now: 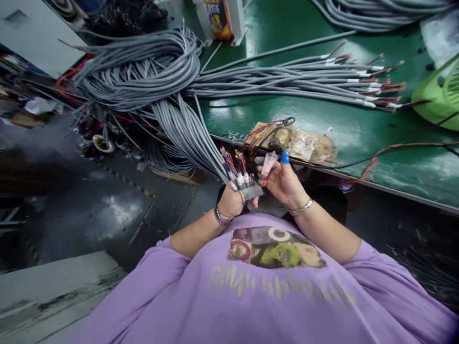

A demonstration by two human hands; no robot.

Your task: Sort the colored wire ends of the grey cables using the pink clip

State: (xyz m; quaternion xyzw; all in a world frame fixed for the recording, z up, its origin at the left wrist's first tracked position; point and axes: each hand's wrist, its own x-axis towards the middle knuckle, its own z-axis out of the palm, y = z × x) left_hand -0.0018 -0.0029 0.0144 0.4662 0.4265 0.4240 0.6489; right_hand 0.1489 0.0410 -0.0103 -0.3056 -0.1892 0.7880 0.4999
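Head view: your left hand is clamped around the end of a bundle of grey cables, just off the near edge of the green worktop and in front of your body, with the coloured wire ends standing up above the grip. That hold looks sound; close it firmly over the grey jackets and leave the bare cores free, so that nothing gets bent or crushed. Your right hand is beside it, thumb raised and fingers curled in near a few orange-red wires; whether they are pinched together on those wires, you cannot tell from here (nor whether the pale pinkish piece there is a finger wrap or something held). For clean work, take the wires one at a time, near their base, and separate them gently, since a hard tug could slide a cable out of the bunch. The bundle comes down from the big coil, so leave some slack and avoid pulling against its weight. Mind the wooden block just beyond your right hand, where loose leads could snag a strand.
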